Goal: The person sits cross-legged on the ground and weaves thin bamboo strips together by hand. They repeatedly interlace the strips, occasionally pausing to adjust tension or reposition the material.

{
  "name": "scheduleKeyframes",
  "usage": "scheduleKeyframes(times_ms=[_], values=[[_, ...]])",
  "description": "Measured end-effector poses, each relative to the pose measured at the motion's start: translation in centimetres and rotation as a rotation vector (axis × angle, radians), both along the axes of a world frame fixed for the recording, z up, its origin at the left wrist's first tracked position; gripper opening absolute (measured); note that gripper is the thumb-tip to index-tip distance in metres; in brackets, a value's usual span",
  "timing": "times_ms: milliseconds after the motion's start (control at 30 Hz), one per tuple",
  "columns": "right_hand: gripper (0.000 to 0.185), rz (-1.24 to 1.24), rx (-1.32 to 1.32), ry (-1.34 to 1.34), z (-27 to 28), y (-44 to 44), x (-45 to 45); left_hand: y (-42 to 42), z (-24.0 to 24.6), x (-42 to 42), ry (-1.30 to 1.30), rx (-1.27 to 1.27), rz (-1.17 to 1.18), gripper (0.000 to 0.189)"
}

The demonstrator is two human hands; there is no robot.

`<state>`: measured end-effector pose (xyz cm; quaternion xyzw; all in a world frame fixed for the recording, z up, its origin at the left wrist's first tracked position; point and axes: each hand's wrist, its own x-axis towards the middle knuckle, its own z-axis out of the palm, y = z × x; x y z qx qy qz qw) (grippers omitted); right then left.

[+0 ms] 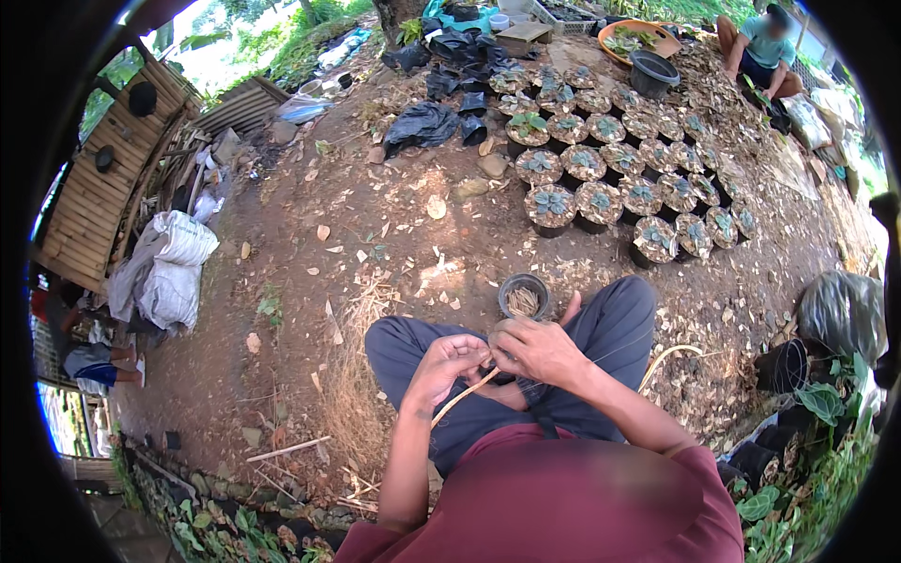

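My left hand (450, 362) and my right hand (531, 345) meet above my crossed legs, fingertips pinched together. A pale, curved plant-fibre strip (468, 395) runs from the fingers down past my left wrist; what lies exactly between the fingertips is hidden. The left fingers close on the strip's upper end. Thin strands trail near the right hand, whose fingers are bent over the same spot. Just beyond the hands, a small black pot (523, 296) holds short light-brown sticks. Another pale curved strip (665, 360) shows beside my right knee.
Rows of black pots with leafy seedlings (550, 204) stand ahead to the right. A co-worker (764, 53) sits at the upper right; another person (95, 360) is at the far left. White sacks (172, 271) lie left, dry fibres (362, 373) beside my left knee.
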<state>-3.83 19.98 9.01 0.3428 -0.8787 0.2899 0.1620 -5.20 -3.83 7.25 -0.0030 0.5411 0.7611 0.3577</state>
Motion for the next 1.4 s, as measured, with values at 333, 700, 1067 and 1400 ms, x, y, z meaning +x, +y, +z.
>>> scheduleKeyframes(times_ms=[333, 700, 1067, 1400], values=[[0.021, -0.176, -0.098, -0.054, -0.6, -0.2, 0.6, 2.4, 1.4, 0.7, 0.103, -0.162, 0.170, 0.008], [0.017, -0.346, -0.221, -0.183, -0.4, -1.0, 0.9, 4.7, 1.7, 1.4, 0.392, -0.514, 0.319, 0.011], [0.015, -0.419, -0.399, -0.350, -1.5, -2.0, 1.1, 5.7, 2.8, 2.4, 0.542, -0.683, 0.385, 0.013], [0.039, -0.012, -0.705, -0.833, -1.4, -0.2, 0.8, 3.5, 2.6, 1.7, 0.151, -0.272, 0.308, 0.020]])
